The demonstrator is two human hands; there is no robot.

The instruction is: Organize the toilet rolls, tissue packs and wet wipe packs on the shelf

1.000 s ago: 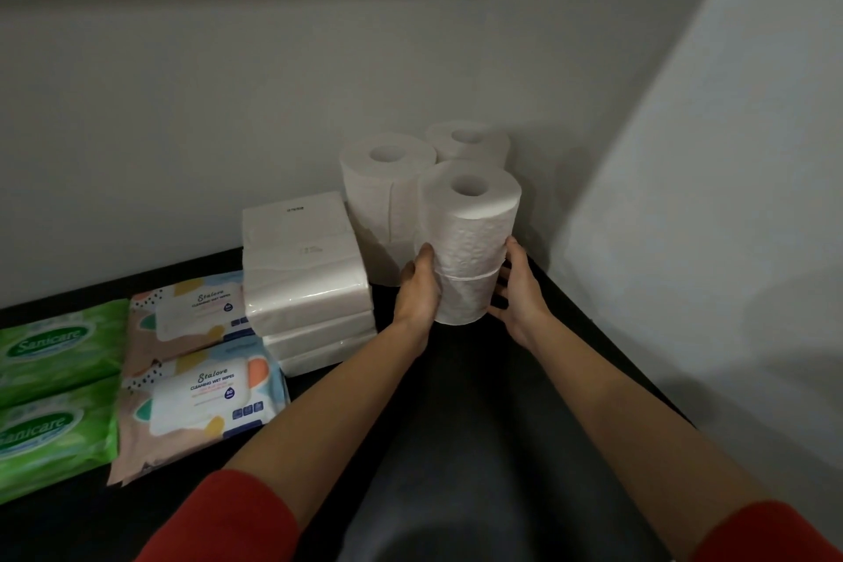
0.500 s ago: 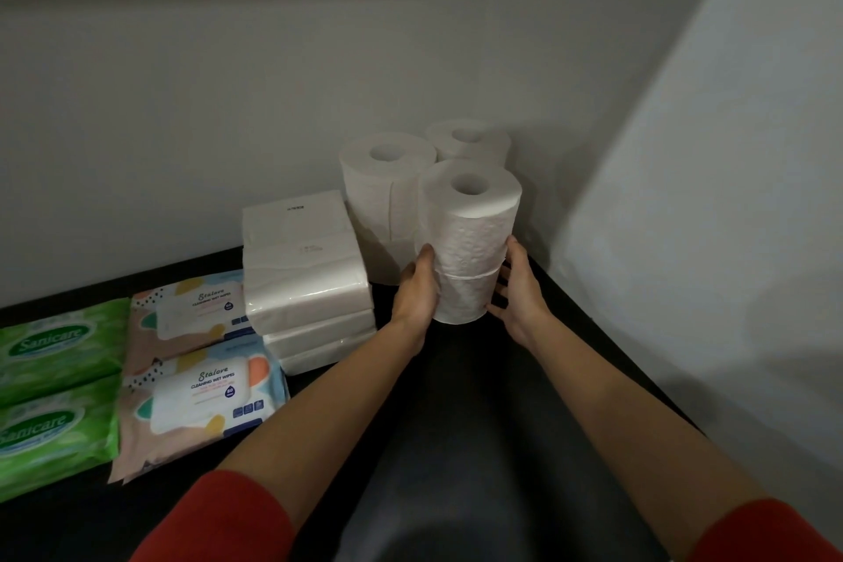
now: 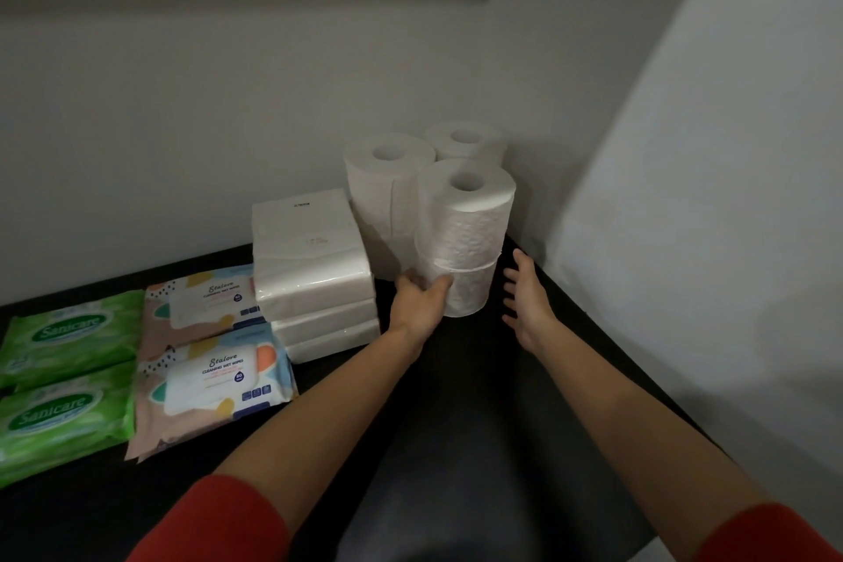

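White toilet roll stack between the hands: left hand grips its lower roll, right hand released. Squaring it likely follows.

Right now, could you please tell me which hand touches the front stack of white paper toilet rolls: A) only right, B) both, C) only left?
C: the left hand holds the front stack near its base; the right hand is open, clear of it.

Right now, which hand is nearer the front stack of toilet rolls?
Left. The left hand grips the front stack of toilet rolls at its lower left; the right hand hangs open beside its right, not touching.
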